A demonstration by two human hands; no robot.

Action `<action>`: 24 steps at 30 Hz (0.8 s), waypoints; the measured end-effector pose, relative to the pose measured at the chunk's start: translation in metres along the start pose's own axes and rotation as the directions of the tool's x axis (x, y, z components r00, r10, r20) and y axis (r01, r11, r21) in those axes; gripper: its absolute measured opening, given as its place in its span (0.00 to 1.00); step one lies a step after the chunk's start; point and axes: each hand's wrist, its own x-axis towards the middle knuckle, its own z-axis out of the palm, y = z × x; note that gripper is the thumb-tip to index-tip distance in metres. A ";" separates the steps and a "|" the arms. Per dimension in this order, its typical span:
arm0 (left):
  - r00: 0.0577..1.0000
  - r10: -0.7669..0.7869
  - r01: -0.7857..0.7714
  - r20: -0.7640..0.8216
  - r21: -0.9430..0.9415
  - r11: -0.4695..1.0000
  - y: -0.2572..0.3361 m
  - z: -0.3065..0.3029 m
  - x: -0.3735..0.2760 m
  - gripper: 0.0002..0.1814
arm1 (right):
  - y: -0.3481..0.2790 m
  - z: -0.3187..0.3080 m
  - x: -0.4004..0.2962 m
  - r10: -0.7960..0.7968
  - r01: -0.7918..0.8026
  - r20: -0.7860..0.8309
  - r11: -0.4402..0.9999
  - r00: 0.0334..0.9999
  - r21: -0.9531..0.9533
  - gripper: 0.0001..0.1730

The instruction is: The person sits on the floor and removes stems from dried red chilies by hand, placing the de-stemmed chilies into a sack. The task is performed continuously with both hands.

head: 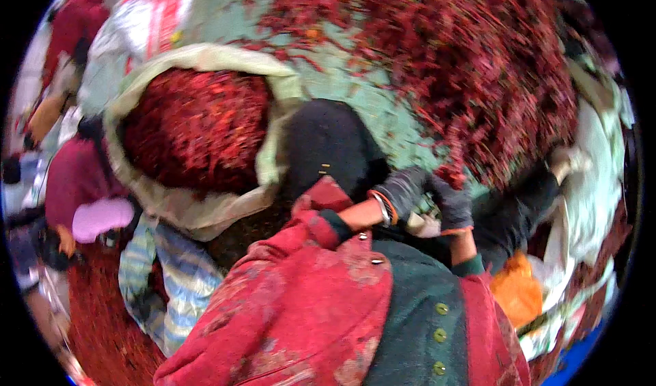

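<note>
Both my hands wear dark grey work gloves with orange cuffs and are close together over my lap. My left hand (404, 191), a bracelet at its wrist, has its fingers turned toward the right one; what lies in it is hidden. My right hand (452, 201) is closed on a small bunch of dried red chillies (453, 168) that sticks up past its fingers. Just beyond lies a big heap of dried red chillies with stems (476, 88). To the left stands a wide open sack (205, 58) filled with loose red chillies (205, 124).
A pale green ground sheet (338, 73) with scattered chillies lies ahead. A white sack with red stripes (159, 17) stands at the upper left. People (77, 186) sit at the left edge. An orange cloth or bag (517, 288) and white sacking (594, 181) are at the right.
</note>
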 end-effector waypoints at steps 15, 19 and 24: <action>0.920 0.380 -0.390 0.095 0.303 0.869 -0.012 -0.020 -0.044 0.07 | -0.148 0.192 0.051 -0.355 0.449 0.427 0.882 0.832 -0.141 0.28; 0.882 0.470 -0.460 0.043 0.298 0.836 -0.010 -0.039 -0.056 0.08 | -0.176 0.321 0.035 -0.219 0.448 0.787 0.891 0.577 -0.081 0.41; 0.894 0.444 -0.437 0.056 0.321 0.840 -0.018 -0.033 -0.057 0.10 | -0.155 0.280 0.043 -0.192 0.243 0.723 0.969 0.664 0.035 0.36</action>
